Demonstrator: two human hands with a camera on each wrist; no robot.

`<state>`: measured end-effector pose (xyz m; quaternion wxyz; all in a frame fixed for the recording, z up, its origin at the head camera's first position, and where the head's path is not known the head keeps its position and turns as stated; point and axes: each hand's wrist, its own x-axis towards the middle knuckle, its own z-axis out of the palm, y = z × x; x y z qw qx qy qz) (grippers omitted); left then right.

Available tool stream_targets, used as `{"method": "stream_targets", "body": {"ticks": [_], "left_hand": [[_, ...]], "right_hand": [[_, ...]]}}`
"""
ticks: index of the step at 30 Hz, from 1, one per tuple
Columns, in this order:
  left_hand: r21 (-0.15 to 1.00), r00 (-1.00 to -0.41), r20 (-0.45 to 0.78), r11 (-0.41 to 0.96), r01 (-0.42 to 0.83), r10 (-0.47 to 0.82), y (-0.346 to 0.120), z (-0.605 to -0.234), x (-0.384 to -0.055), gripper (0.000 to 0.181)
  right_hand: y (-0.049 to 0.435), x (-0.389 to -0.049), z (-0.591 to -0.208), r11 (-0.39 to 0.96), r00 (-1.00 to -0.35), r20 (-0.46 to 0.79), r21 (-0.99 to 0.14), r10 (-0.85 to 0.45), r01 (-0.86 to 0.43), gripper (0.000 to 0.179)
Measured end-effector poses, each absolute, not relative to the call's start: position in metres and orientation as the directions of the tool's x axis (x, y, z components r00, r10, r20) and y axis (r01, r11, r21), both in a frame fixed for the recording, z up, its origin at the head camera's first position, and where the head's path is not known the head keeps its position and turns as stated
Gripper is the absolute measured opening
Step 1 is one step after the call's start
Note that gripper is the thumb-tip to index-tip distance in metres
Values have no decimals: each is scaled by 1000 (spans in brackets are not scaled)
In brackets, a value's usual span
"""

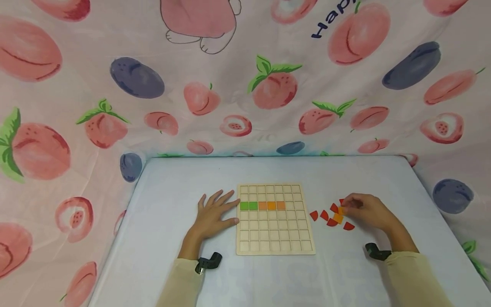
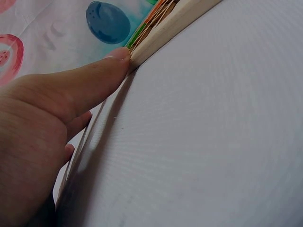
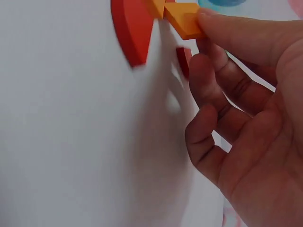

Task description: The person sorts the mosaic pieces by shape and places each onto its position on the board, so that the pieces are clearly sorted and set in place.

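Orange tile [image 3: 183, 21], the one off the surface: where did you log it?

At the right side, pinched in the right hand [image 1: 368, 209]. Thumb lay along one face; the opposing finger was largely hidden. The other fingers curled below, and I saw nothing in them.

Was it touching its neighbour?

Couldn't tell. A second orange tile [image 1: 338, 218] lay just beside it, and in the right wrist view their corners met visually. The held one sat tilted.

And around those?

Red pieces [image 1: 348, 226], wedge-shaped with one curved side. They lay loosely scattered between the wooden grid board [image 1: 275, 236] and the right hand, one partly covered by the fingers.

The left hand [image 1: 212, 216]?

Spread wide, palm down, holding nothing. Thumb tip touched the board's left edge; the wrist view confirmed that. The index fingertip reached the same edge higher up.

Board contents?

Seven columns, seven rows. Third row from the far edge carried five squares, side by side from the left: two green tiles [image 1: 249, 206], then three orange-toned tiles [image 1: 272, 206], the middle one the brightest. The held tile was well apart from them.

Surroundings?

White-covered table [image 1: 153, 200], with a fruit-print backdrop [image 1: 234, 68] behind and at the sides. Beige sleeves [image 1: 180, 281] on both arms, and black devices [image 1: 208, 262] strapped at both wrists.
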<state>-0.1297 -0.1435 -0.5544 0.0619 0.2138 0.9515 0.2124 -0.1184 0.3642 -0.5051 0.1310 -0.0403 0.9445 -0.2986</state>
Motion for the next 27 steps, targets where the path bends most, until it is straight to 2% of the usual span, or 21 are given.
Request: {"method": "stream_targets", "body": {"ticks": [6, 17, 27], "left_hand": [[433, -901, -22, 816, 382, 434, -143, -555, -130, 67], [441, -900, 1, 808, 391, 436, -143, -554, -129, 67], [450, -899, 6, 801, 394, 439, -144, -554, -129, 67]], "right_hand": [[347, -124, -505, 774, -967, -203, -633, -154, 10, 17], [313, -138, -511, 681, -957, -224, -732, -186, 39, 20], [280, -147, -513, 660, -962, -193, -751, -193, 18, 13]]}}
